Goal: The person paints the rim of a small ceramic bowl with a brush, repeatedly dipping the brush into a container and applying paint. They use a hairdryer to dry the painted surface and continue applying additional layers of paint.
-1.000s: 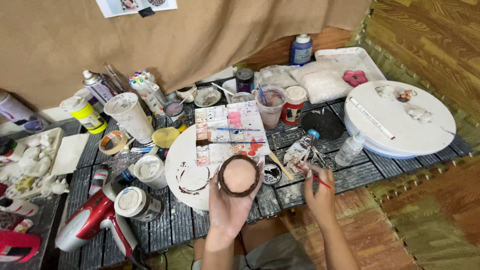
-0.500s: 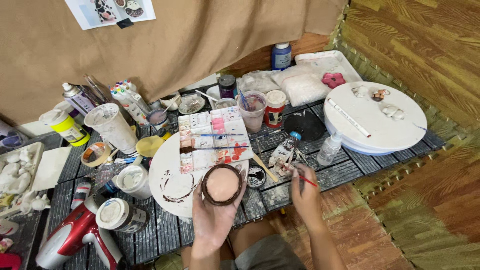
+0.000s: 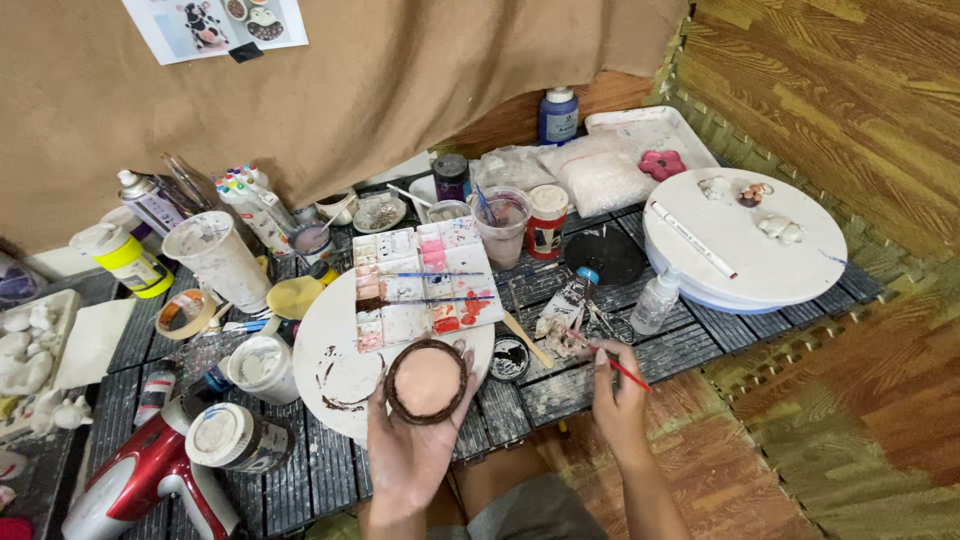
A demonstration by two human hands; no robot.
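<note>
**Wet paint, busy table**

While the left hand (image 3: 415, 440) cups a small round disc (image 3: 427, 381), the fingers curl up around its brown rim and hold it snug. The disc sits flat on the palm, pink face up, just over the near edge of the white plate (image 3: 325, 345). If the hand tips, the disc could slide off, and a thumb on the pink face could smudge it if it is wet.

The right hand (image 3: 618, 395) is closed on a thin red brush (image 3: 610, 360), pinched near the back end. Its tip points at a crumpled paint tube (image 3: 565, 300), well apart from the disc. A quick swing could drip paint on the table or knock the little clear bottle (image 3: 658, 300) over.

Farther off lies the paint tray (image 3: 425, 285) with two brushes across it. Behind it stands a cup of murky water (image 3: 503, 225); a bump there would spill over everything.
</note>
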